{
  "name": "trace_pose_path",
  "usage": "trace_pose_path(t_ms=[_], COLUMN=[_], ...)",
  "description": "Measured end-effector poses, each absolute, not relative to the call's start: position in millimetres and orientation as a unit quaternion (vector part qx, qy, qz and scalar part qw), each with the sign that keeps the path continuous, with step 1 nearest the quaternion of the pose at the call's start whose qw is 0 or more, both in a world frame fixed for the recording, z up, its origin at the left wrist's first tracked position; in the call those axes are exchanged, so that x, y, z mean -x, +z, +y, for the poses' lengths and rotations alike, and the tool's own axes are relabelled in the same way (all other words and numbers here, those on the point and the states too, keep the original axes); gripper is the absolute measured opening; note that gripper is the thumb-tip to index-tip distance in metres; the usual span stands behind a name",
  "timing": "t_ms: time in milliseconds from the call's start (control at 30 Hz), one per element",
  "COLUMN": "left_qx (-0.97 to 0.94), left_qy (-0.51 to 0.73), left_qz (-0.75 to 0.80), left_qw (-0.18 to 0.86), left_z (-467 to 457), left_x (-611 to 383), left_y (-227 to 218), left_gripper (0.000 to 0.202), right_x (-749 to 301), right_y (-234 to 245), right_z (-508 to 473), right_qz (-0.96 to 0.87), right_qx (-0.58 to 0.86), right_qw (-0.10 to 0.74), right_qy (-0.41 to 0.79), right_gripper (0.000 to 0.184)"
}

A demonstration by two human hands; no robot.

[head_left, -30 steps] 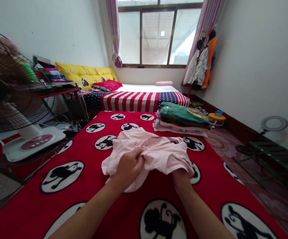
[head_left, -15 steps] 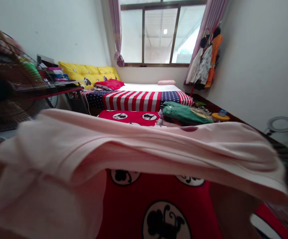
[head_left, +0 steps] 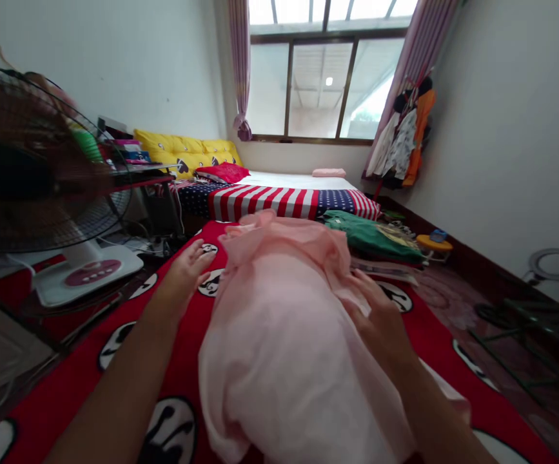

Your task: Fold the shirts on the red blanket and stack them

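I have the left hand open and holding nothing, its fingers apart, over the left side of the blanket. It is near the shirt but clear of it. The right hand is open too, thumb away from the fingers, along the shirt's right side; from here I cannot tell whether its fingertips press on the cloth.

The shirt is pink and stretches lengthwise over the middle of the blanket, puffed up, its far end bunched toward the far edge. I cannot tell how much of it rests flat.

At the blanket's far right corner I see the pile of clothes, green on top. Past the far edge is the bed, with a red pillow near its left end and a yellow cushion behind that.

Off the left edge I have the fan, blurred. Off the right edge are a yellow stool and, farther right, a ring light. Clothes hang beside the window.
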State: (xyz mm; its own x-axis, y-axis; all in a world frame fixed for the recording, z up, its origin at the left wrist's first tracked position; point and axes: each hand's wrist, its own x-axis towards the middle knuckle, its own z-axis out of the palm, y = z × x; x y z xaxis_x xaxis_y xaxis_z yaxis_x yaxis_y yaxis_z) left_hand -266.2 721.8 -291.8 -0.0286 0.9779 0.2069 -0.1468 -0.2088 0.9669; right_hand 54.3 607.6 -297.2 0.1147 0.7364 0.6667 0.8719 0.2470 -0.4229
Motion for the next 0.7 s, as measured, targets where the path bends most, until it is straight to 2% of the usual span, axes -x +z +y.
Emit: trace_pose_path(t_ms=[67, 233, 367, 467, 533, 567, 667, 700], left_qx=[-0.563, -0.752, -0.845, -0.852, -0.833, -0.822, -0.813, -0.815], left_qy=[0.55, 0.358, 0.151, 0.089, 0.063, 0.051, 0.042, 0.05], left_qz=[0.457, 0.452, 0.432, 0.468, 0.528, 0.552, 0.572, 0.57], left_qw=[0.415, 0.322, 0.278, 0.216, 0.154, 0.13, 0.099, 0.093], left_z=[722, 703, 691, 696, 702, 705, 709, 710], left_x=[265, 262, 259, 253, 247, 243, 232, 228], left_y=[-291, -287, -291, -302, -312, -316, -331, -335], left_gripper=[0.063, 0.051, 0.05, 0.051, 0.054, 0.058, 0.073, 0.077], right_x=[-48, -47, -54, -49, -41, -37, -27, -25], right_y=[-309, -323, -311, -307, -311, -315, -328, -331], right_z=[599, 581, 566, 555, 552, 553, 560, 564], right_qz=[-0.678, -0.675, -0.686, -0.736, -0.767, -0.774, -0.778, -0.777], right_qx=[0.605, 0.636, 0.645, 0.607, 0.584, 0.583, 0.595, 0.597], right_qw=[0.417, 0.37, 0.296, 0.203, 0.151, 0.133, 0.126, 0.136], right_qy=[-0.031, 0.051, 0.159, 0.223, 0.219, 0.206, 0.158, 0.147], right_gripper=[0.029, 0.022, 0.03, 0.047, 0.054, 0.051, 0.016, 0.012])
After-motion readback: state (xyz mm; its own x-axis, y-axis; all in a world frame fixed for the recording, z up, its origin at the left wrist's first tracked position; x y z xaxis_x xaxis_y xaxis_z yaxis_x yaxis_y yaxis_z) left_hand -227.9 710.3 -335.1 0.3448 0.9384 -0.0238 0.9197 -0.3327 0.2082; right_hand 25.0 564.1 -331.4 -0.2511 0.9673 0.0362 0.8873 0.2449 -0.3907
